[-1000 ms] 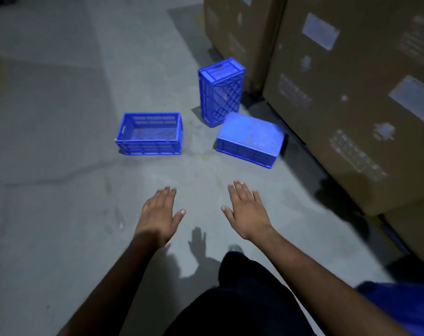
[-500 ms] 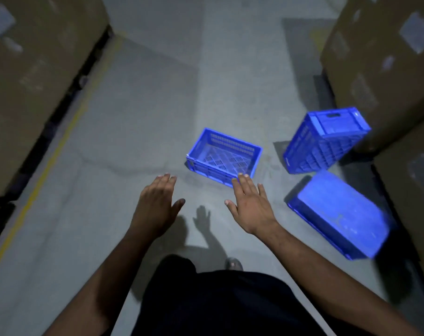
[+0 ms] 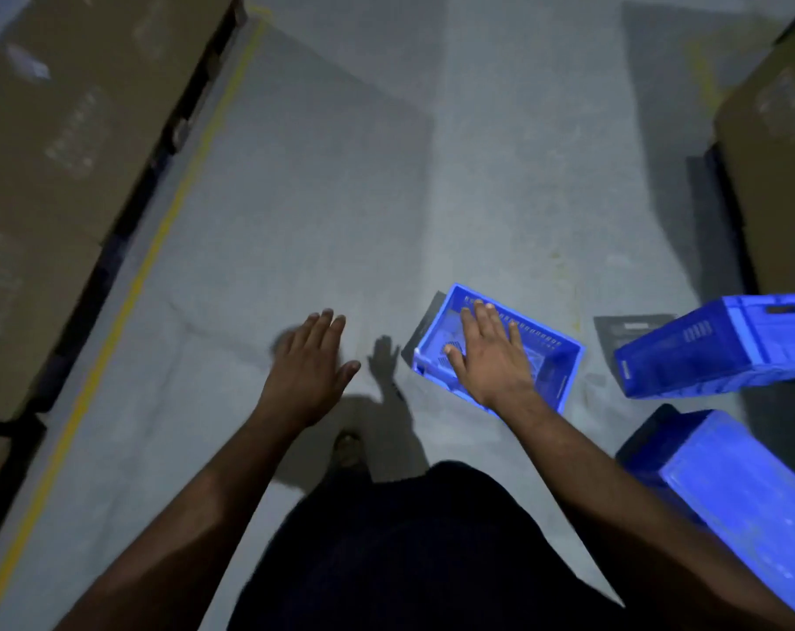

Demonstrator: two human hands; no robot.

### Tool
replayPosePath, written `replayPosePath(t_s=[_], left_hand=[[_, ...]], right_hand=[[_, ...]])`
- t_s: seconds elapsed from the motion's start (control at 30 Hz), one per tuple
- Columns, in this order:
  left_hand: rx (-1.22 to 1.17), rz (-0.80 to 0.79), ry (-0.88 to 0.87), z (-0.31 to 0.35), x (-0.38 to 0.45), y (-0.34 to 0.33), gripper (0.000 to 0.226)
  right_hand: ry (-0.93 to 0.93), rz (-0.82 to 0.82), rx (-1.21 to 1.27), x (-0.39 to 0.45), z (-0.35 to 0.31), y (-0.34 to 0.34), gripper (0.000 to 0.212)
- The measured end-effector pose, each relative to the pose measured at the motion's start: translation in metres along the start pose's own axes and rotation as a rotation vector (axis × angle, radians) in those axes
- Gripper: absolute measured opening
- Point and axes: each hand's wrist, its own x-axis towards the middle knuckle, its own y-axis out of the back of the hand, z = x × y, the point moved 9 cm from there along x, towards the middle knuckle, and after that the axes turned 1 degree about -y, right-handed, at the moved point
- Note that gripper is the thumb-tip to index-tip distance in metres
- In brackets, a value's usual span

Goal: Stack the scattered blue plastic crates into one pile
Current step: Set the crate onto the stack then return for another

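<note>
**Hands out, three crates on the floor**

Left hand (image 3: 306, 371) flat, fingers straight, holding nothing over the floor (image 3: 322, 211). Right hand (image 3: 491, 357) spread in front of the upright crate (image 3: 564, 371), hiding its middle; contact can't be judged. A tipped crate (image 3: 705, 352) and an upturned crate (image 3: 746, 498) sit right, both cut by the frame edge. Boxes (image 3: 68, 143) are blurred.

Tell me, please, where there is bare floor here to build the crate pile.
The bare floor is widest between the yellow line on the left and the upright crate under the right hand. The left hand hangs over it. The right side is crowded: a tipped crate, an upturned crate and cardboard boxes.
</note>
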Motion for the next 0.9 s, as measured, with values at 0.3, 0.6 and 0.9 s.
replayPosePath(t_s=[0.3,0.6,0.9], left_hand=[[0.101,-0.181,-0.420,0.020,0.267,0.030,0.089],[0.286,-0.215,-0.876,0.111,0.527,0.026,0.072],[0.307,-0.362,-1.330,0.270,0.689,0.015,0.067]], right_hand=[[-0.470,0.039,0.157,0.116,0.064,0.015,0.069],[-0.768,0.050,0.256,0.298,0.155,0.016,0.072],[-1.229,0.271,0.374,0.362,0.270,0.064,0.075]])
